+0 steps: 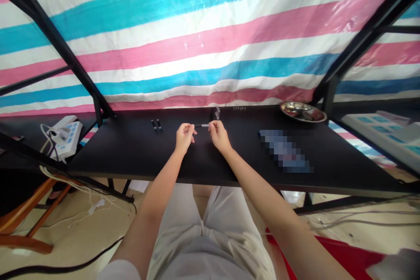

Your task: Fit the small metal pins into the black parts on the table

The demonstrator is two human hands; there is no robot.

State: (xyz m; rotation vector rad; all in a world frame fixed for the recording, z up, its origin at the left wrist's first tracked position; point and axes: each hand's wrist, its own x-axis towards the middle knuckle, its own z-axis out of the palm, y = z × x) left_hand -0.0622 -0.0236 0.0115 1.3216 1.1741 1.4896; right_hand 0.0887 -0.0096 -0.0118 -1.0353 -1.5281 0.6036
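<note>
Held level between my two hands is a thin stick (204,125), dark at its left end and pale or silvery toward the right; its exact kind is too small to make out. My left hand (185,137) pinches the dark end, while the fingers of my right hand (218,135) close on the pale end. Both hands are above the middle of the black table (131,153). Just behind my right hand is a cluster of small silvery and dark pieces (216,113), partly hidden. Two short black cylinders (156,124) with pale ends lie left of my left hand.
Several small pale pieces (239,109) form a row at the table's back edge. A shiny metal dish (303,112) sits at the back right, with a blurred blue item (285,151) in front. Power strips (67,138) with cables are at the left. A striped sheet (210,43) hangs behind.
</note>
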